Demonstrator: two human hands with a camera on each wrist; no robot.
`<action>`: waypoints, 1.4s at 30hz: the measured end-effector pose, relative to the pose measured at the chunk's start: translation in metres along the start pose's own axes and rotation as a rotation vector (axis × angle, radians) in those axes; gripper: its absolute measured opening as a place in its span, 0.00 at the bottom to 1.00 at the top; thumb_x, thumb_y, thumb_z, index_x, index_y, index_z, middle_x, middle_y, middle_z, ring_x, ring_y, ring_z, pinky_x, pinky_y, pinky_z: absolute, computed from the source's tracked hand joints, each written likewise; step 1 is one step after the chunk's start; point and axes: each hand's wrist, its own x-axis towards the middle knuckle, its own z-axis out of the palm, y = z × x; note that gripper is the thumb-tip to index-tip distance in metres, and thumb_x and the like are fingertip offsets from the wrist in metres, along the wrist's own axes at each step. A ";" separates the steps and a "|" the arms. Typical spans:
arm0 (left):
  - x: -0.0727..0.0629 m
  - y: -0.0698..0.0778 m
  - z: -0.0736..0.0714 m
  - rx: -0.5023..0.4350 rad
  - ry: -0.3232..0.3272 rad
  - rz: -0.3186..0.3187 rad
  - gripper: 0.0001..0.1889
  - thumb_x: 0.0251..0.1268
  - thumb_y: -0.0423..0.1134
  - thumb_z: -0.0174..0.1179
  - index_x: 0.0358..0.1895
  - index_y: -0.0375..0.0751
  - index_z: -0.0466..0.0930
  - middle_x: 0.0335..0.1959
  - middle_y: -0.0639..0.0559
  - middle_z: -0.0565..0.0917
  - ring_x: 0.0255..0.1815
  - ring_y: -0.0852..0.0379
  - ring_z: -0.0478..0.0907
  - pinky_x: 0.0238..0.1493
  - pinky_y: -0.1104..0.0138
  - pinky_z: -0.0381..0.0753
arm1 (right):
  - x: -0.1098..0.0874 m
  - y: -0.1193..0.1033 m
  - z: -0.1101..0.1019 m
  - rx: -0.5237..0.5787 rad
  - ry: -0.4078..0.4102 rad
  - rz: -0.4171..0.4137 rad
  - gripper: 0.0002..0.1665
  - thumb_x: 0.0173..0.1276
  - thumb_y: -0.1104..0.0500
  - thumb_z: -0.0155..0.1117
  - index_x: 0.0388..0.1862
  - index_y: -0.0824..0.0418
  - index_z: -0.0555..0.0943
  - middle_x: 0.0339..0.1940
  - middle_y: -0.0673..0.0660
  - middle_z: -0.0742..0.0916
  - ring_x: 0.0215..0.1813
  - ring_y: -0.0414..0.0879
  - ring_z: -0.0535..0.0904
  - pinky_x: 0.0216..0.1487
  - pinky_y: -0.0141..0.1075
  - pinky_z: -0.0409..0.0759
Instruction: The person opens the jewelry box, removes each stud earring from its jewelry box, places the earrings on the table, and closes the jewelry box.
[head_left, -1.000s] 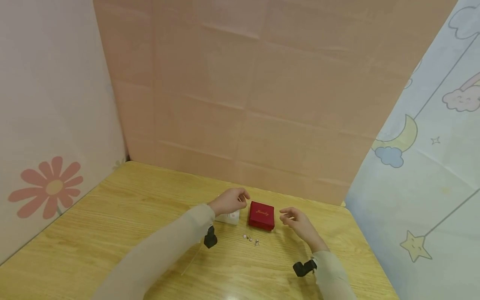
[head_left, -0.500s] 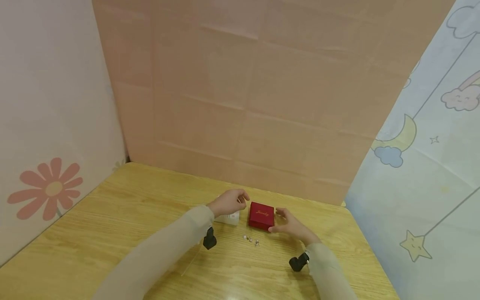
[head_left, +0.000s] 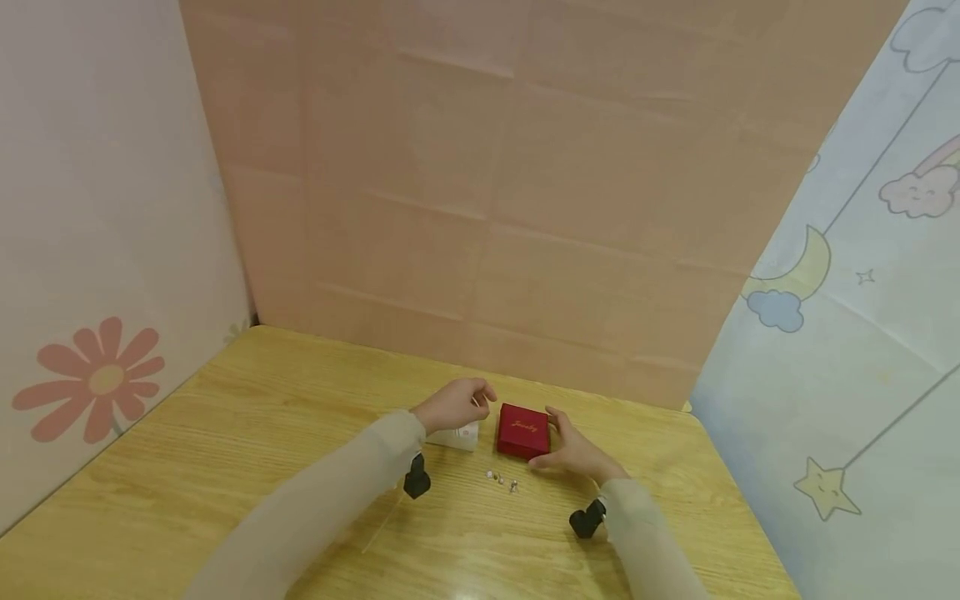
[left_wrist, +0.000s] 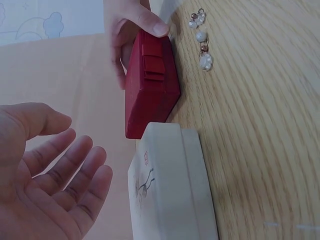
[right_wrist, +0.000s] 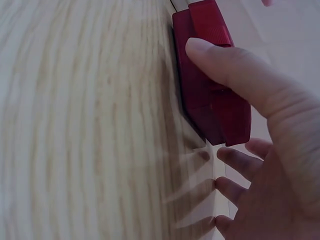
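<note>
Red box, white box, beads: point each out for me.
Red box [head_left: 522, 434]: head view, lid top.
White box [left_wrist: 172, 185]: left wrist view, lid side.
Beads [left_wrist: 201, 36]: left wrist view, round white bead.

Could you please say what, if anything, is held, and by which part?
The right hand spans the red box at its right end, thumb in front, fingers toward the back; whether it grips cannot be told. The left hand holds nothing.

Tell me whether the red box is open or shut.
Shut: the red box has its lid on, with gold lettering facing up in the head view, and none of the views shows its inside.
</note>
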 end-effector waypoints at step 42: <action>-0.006 -0.009 -0.008 -0.004 -0.007 -0.018 0.10 0.67 0.33 0.55 0.49 0.44 0.77 0.39 0.52 0.79 0.36 0.58 0.75 0.38 0.65 0.75 | 0.013 0.004 0.010 -0.001 0.105 -0.012 0.60 0.48 0.61 0.80 0.72 0.64 0.51 0.64 0.63 0.72 0.61 0.54 0.74 0.64 0.53 0.68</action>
